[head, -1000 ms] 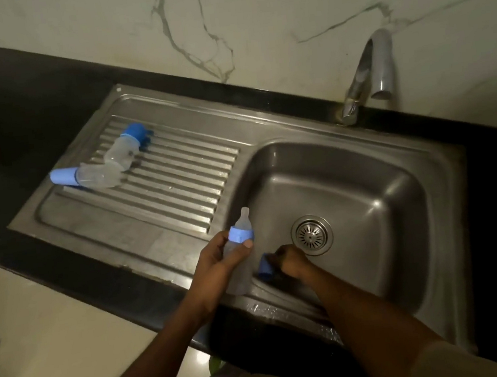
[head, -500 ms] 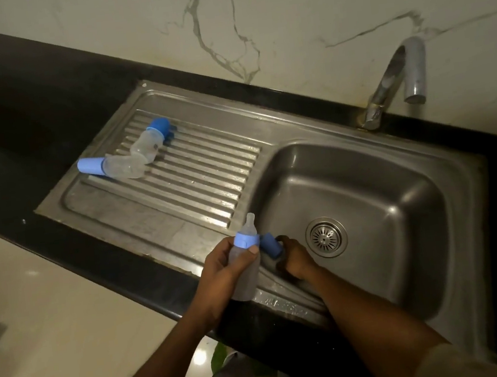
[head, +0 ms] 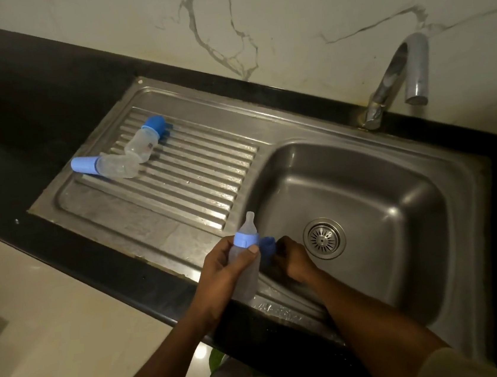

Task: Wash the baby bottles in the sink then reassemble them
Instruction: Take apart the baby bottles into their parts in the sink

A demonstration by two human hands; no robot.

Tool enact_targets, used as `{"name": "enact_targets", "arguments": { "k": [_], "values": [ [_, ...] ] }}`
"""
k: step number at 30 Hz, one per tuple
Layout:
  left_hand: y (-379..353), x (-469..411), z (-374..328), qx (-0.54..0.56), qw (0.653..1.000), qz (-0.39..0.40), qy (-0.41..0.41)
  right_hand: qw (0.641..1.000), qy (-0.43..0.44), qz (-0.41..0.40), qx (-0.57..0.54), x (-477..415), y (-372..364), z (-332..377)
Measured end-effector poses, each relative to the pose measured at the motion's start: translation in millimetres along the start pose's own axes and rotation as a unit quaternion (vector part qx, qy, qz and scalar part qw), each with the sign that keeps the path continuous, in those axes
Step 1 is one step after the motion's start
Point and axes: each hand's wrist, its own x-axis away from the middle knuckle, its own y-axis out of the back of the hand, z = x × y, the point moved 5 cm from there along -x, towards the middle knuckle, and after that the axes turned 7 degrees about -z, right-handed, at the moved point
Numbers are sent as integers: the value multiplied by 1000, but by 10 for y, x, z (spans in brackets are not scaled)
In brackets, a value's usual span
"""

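Baby bottle point(head: 249, 278), translucent plastic; blue cap point(head: 268, 249)

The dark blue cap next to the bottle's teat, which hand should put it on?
Right. The right hand holds the dark blue plastic cap just beside the teat; the left hand grips the clear plastic baby bottle with the light blue collar, steadying it.
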Motion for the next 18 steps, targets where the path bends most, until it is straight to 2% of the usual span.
{"name": "enact_targets", "arguments": {
  "k": [5,10,14,16,18],
  "values": [
    [-87,25,17,0,1000,1,12,996,16,52,73,53,-51,-111],
    [-51,34,27,-3,1000,-12,18,993,15,70,89,34,-23,-81],
    [-60,35,8,2,1000,-10,21,994,-19,86,71,96,45,-103],
    [-80,38,-12,8,1000,-7,21,998,-41,31,30,155,182,-22],
    [-109,23,-17,7,1000,-7,20,986,-92,-62,-121,271,414,153]
  ]
}}
